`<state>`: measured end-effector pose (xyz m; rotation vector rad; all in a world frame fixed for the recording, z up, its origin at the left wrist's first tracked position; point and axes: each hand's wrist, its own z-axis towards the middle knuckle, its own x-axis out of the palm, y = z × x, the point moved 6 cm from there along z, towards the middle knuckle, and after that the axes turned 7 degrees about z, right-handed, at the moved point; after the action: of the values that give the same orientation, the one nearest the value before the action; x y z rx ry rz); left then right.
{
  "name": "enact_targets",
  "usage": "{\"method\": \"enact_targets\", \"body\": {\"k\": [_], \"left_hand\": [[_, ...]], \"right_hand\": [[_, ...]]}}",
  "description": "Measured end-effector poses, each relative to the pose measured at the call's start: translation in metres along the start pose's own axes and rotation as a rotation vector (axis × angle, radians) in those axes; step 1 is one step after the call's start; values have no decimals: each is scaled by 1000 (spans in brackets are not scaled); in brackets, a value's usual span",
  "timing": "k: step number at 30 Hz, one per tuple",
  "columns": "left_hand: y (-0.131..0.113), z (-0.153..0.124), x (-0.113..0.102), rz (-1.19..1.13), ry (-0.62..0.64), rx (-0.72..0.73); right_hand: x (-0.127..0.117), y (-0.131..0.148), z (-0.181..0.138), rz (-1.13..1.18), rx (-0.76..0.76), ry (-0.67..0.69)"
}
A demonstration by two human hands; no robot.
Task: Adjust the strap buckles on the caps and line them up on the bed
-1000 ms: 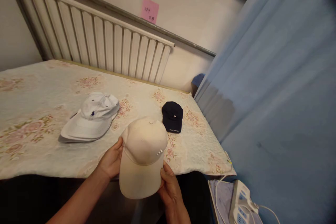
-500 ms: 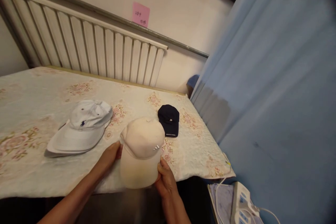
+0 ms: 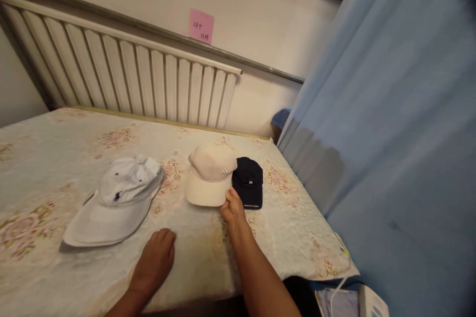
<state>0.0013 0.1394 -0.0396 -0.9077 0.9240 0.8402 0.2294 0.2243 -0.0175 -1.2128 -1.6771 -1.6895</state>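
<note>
My right hand (image 3: pixel 233 206) pinches the right edge of the brim of a cream baseball cap (image 3: pixel 211 173), which has a small silver logo on its front. That cap is over the bed, its crown partly overlapping a navy cap (image 3: pixel 250 181) behind it on the right. My left hand (image 3: pixel 156 260) is off the cap, low over the bed, with its fingers curled in and nothing visible in them. To its upper left lies a white cap (image 3: pixel 121 193) with a dark embroidered logo, its brim pointing toward the lower left.
A floral sheet (image 3: pixel 201 237) covers the bed. Along the back stands a white radiator (image 3: pixel 156 84), with a pink note (image 3: pixel 201 26) on the wall above. A blue curtain (image 3: pixel 390 133) hangs at the right, and a white power strip (image 3: pixel 372 302) sits by the lower right corner.
The cream cap has moved away from me, up and right toward the navy cap, in my right hand. My left hand has let go of it and drawn back. The view has shifted slightly.
</note>
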Motion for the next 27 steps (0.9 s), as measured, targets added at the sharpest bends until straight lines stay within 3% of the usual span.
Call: {"method": "enact_targets", "body": {"k": [5,9,14,19,27], "left_hand": [[-1,-1,7,104,47,5],[0,-2,10,129,66,0],[0,-1,12,175,67,15],[-3,0,10,199,80,21],[-6,1,7,206,77,22]], "right_hand": [[9,-13,66,19,-15,-68],[-2,-30,94,24,9,-141],[-30,-50,94,-4,42,-209],[-52,-51,88,-33,25,-261],[-62,-49,75,-75,-59,-300]]}}
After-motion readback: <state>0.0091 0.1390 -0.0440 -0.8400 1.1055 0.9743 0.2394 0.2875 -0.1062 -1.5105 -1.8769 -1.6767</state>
